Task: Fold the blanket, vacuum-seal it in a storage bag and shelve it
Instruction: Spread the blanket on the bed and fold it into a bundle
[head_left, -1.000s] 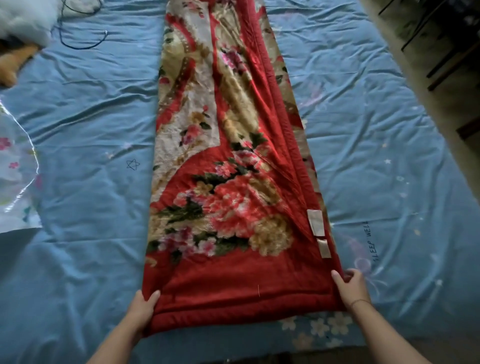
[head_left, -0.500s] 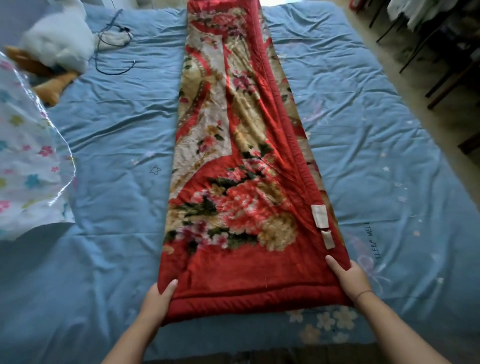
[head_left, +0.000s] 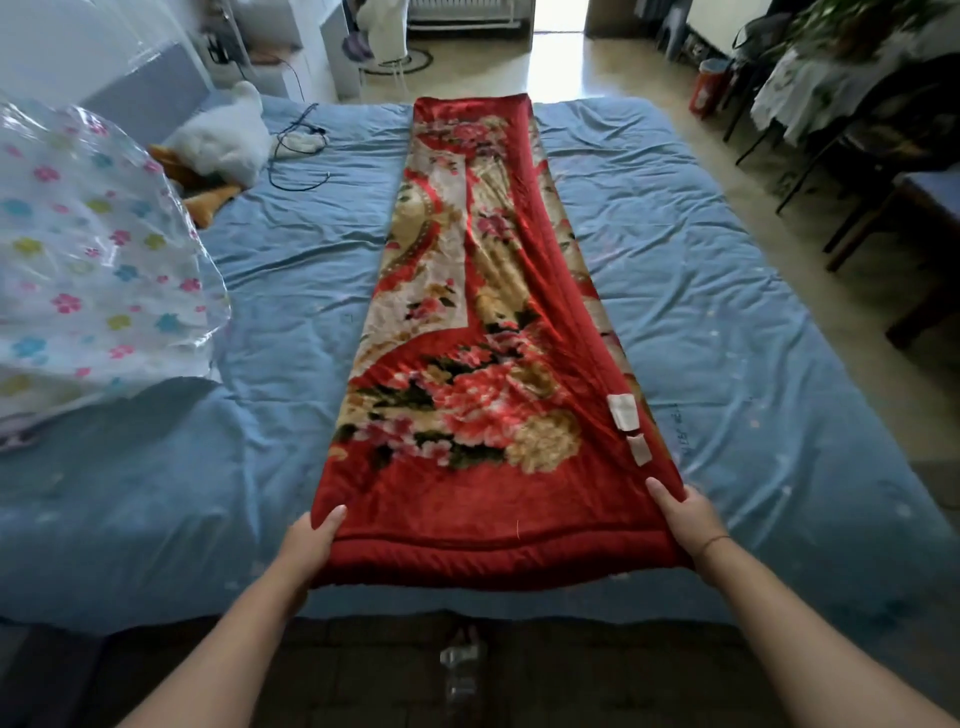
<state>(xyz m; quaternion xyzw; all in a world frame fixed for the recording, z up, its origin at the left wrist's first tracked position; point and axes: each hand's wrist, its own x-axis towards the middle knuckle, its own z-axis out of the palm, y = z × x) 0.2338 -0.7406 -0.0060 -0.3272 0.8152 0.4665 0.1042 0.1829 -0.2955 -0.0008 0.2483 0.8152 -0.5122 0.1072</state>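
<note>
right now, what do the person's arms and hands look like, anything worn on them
The left arm and right arm are bare to the frame edge, no sleeves in view. The left hand has no glove, ring or watch showing. The right hand is ungloved too; a thin band circles its wrist.

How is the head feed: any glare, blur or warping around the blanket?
Head view: the red floral plush blanket, the left hand and the right hand read fairly sharp; the clear flower-printed plastic bag glints at left; the bright doorway is blown out; the wide lens bows the edges of the blue bed sheet.
</note>
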